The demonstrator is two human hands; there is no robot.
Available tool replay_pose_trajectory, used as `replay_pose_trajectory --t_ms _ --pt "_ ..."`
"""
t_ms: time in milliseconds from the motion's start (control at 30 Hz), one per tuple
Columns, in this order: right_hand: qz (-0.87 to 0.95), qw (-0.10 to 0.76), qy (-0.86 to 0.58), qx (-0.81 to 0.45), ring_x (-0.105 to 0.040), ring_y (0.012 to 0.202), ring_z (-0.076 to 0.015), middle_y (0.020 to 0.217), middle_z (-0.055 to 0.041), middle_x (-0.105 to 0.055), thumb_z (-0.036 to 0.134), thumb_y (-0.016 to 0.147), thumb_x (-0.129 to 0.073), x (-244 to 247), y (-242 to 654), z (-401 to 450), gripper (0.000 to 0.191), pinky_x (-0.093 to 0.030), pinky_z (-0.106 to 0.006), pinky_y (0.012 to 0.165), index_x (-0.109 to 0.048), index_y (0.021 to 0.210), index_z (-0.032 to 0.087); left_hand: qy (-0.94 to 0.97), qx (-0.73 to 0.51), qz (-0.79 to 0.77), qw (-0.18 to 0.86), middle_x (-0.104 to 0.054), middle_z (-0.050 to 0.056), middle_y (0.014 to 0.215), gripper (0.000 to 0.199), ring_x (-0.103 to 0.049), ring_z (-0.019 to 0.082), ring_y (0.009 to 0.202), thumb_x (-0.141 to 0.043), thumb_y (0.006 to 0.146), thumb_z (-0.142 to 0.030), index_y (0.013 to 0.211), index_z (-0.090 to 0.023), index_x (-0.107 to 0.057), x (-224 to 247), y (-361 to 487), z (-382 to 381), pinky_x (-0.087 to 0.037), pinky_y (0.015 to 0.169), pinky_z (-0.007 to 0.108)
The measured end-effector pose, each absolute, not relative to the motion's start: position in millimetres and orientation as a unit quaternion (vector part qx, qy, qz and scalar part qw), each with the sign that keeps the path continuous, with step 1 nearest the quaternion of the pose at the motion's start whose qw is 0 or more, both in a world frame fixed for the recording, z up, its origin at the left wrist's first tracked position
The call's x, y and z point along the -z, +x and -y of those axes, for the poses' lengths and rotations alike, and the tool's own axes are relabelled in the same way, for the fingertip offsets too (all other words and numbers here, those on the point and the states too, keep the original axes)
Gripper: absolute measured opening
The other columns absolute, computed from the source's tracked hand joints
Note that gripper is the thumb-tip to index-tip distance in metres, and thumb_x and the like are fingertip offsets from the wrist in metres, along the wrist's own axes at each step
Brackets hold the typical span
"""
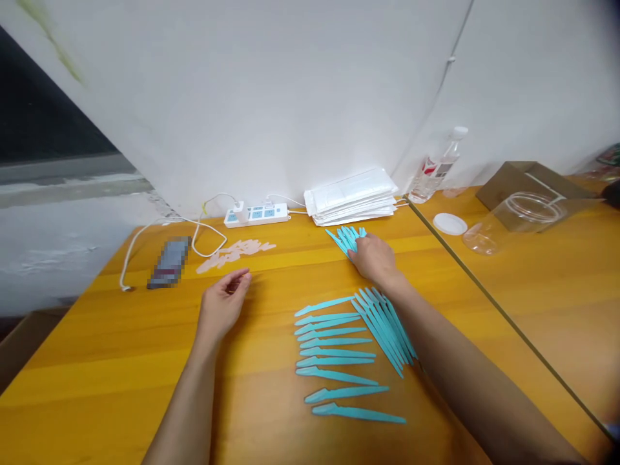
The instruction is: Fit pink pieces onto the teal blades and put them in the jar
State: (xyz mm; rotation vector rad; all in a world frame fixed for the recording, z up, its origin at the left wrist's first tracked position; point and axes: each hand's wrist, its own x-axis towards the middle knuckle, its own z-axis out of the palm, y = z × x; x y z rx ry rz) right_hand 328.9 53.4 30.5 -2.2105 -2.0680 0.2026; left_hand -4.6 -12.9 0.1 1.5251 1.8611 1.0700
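My right hand (pixel 372 257) reaches to a pile of turquoise razor-like sticks (pixel 346 239) near the back of the table; its fingertips are at the pile, and whether they pinch a stick is hidden. Nearer to me lies a column of separate turquoise sticks (pixel 339 354), roughly horizontal, with a slanted bundle of sticks (pixel 382 329) at its right, under my right forearm. My left hand (pixel 225 298) hovers over the table left of the column, thumb and fingertips close together, with nothing visible between them. Small pale pink pieces (pixel 235 254) lie scattered beyond it.
At the back are a white power strip (pixel 256 215) with cables and a stack of white packets (pixel 351 197). A phone (pixel 169 261) lies left. On the right are a water bottle (pixel 438 166), a white lid (pixel 450 224), a clear jar (pixel 513 223) and a cardboard box (pixel 527 184).
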Motion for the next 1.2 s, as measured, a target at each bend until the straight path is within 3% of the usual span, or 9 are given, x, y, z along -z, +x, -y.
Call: replay_pose_trajectory --t_ms 133,333,500,667,733,800,933,1100,1200 --pt "0.659 0.055 -0.744 -0.091 -0.067 0.105 -0.0326 0.107 -0.0261 -0.071 0.023 0.093 -0.052 -15 332 -65 0.029 -0.047 -0.039 0.089 -0.073 0.104 0.006 0.669 -0.281 -0.681 0.098 -0.072 0.01 0.101 0.043 -0.066 0.02 0.079 -0.05 0.094 -0.046 0.113 -0.016 -0.073 3 -17 -15 -0.05 0.078 0.031" --pt "0.626 0.107 -0.764 -0.112 -0.069 0.101 -0.0319 0.101 -0.0216 -0.075 0.022 0.088 -0.053 -14 343 -66 0.029 -0.047 -0.036 0.082 -0.077 0.1 0.012 0.745 -0.199 -0.635 0.047 -0.062 0.013 0.121 0.034 -0.057 0.031 0.113 -0.051 0.093 -0.033 0.115 -0.022 -0.074 3 11 -72 -0.042 0.099 0.041" --pt "0.618 0.181 -0.751 -0.143 -0.069 0.092 -0.0238 0.095 -0.0131 -0.076 0.031 0.09 -0.051 -32 352 -55 0.031 -0.047 -0.029 0.076 -0.076 0.101 0.016 0.779 -0.141 -0.608 0.055 -0.067 0.019 0.106 0.03 -0.058 0.035 0.108 -0.049 0.092 -0.029 0.09 -0.015 -0.076 -5 29 -91 -0.042 0.096 0.047" --pt "0.645 0.288 -0.627 -0.327 -0.062 0.063 -0.0123 0.078 -0.0021 -0.071 0.037 0.091 -0.049 -41 358 -17 0.029 -0.043 -0.021 0.056 -0.066 0.105 0.017 0.795 -0.125 -0.586 0.099 -0.072 0.015 0.102 0.036 -0.065 0.029 0.098 -0.045 0.095 -0.036 0.113 -0.016 -0.07 -8 30 -73 -0.047 0.088 0.039" --pt "0.649 0.307 -0.585 -0.377 -0.056 0.055 -0.0116 0.069 0.0007 -0.066 0.039 0.092 -0.05 -39 356 -1 0.031 -0.037 -0.021 0.049 -0.066 0.104 0.016 0.79 -0.147 -0.577 0.145 -0.074 0.012 0.099 0.045 -0.068 0.025 0.087 -0.043 0.097 -0.041 0.129 -0.017 -0.063 -9 31 -55 -0.05 0.081 0.034" --pt "0.666 0.297 -0.582 -0.359 -0.055 0.055 -0.0124 0.068 0.0012 -0.065 0.041 0.092 -0.053 -37 353 14 0.031 -0.036 -0.022 0.049 -0.069 0.103 0.017 0.744 -0.202 -0.579 0.264 -0.073 0.008 0.085 0.053 -0.069 0.021 0.072 -0.044 0.096 -0.048 0.135 -0.016 -0.059 -10 33 -32 -0.051 0.073 0.031" --pt "0.715 0.292 -0.57 -0.281 -0.067 0.08 -0.0176 0.092 -0.0046 -0.075 0.03 0.091 -0.059 -36 340 32 0.024 -0.048 -0.027 0.071 -0.076 0.106 0.021 0.542 -0.341 -0.571 0.513 -0.069 0.003 0.081 0.052 -0.067 0.016 0.066 -0.064 0.085 -0.053 0.123 -0.017 -0.063 -12 40 14 -0.056 0.067 0.03" --pt "0.779 0.279 -0.516 -0.22 -0.067 0.086 -0.019 0.093 -0.0069 -0.074 0.025 0.095 -0.058 -34 316 41 0.023 -0.049 -0.029 0.076 -0.077 0.108 0.023 0.385 -0.439 -0.542 0.605 -0.069 0.001 0.083 0.045 -0.067 0.012 0.065 -0.079 0.075 -0.046 0.104 -0.018 -0.06 -13 50 47 -0.058 0.064 0.026" --pt "0.8 0.293 -0.489 -0.186 -0.065 0.085 -0.0189 0.092 -0.008 -0.071 0.023 0.097 -0.055 -28 305 45 0.024 -0.048 -0.03 0.075 -0.076 0.107 0.021 0.354 -0.475 -0.531 0.606 -0.071 0.001 0.083 0.045 -0.067 0.012 0.07 -0.081 0.074 -0.042 0.106 -0.017 -0.06 -8 55 53 -0.058 0.069 0.026"
